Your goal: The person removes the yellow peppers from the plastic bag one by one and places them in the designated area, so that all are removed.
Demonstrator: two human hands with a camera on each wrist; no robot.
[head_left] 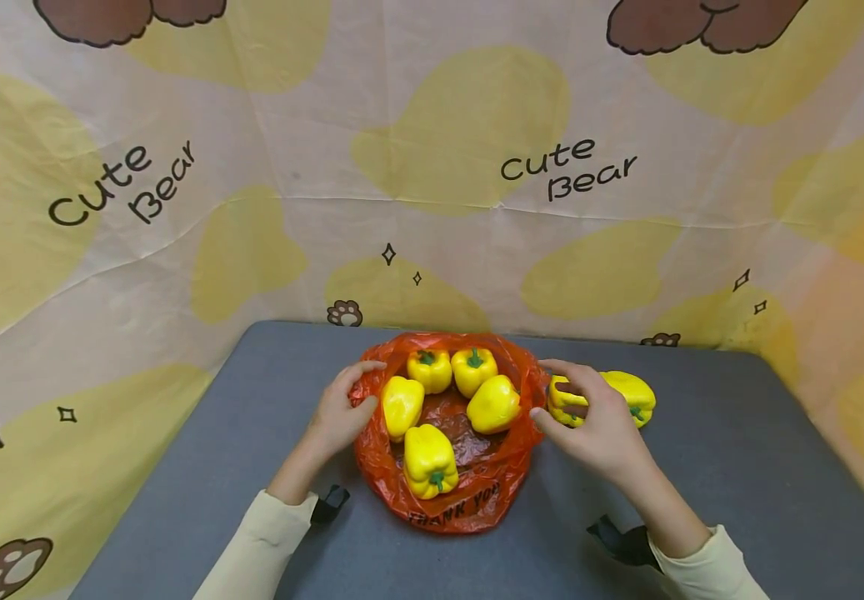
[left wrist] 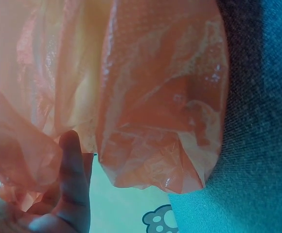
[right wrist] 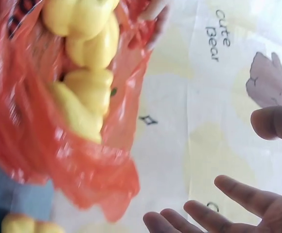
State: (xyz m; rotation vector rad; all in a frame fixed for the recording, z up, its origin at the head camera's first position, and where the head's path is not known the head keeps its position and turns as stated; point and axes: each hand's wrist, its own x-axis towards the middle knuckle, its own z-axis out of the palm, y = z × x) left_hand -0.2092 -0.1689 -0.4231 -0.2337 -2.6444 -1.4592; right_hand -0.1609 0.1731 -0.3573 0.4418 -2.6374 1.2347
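An opened red plastic bag (head_left: 469, 518) stands on the table with several yellow bell peppers (head_left: 429, 461) inside. My left hand (head_left: 337, 410) is at the bag's left rim, fingertips over the edge and thumb apart from the fingers. In the left wrist view, loose red film hangs beside a raised finger (left wrist: 73, 177) of that hand. My right hand (head_left: 602, 423) is just off the bag's right rim, fingers spread and holding nothing, as the right wrist view also shows. It partly covers two more yellow bell peppers (head_left: 630, 393) lying to the right of the bag.
The grey table (head_left: 731, 467) extends to both sides of the bag. Behind it hangs a patterned cloth backdrop (head_left: 446, 142) with "Cute Bear" lettering. Dark straps (head_left: 622, 542) are at both wrists, below light sleeves.
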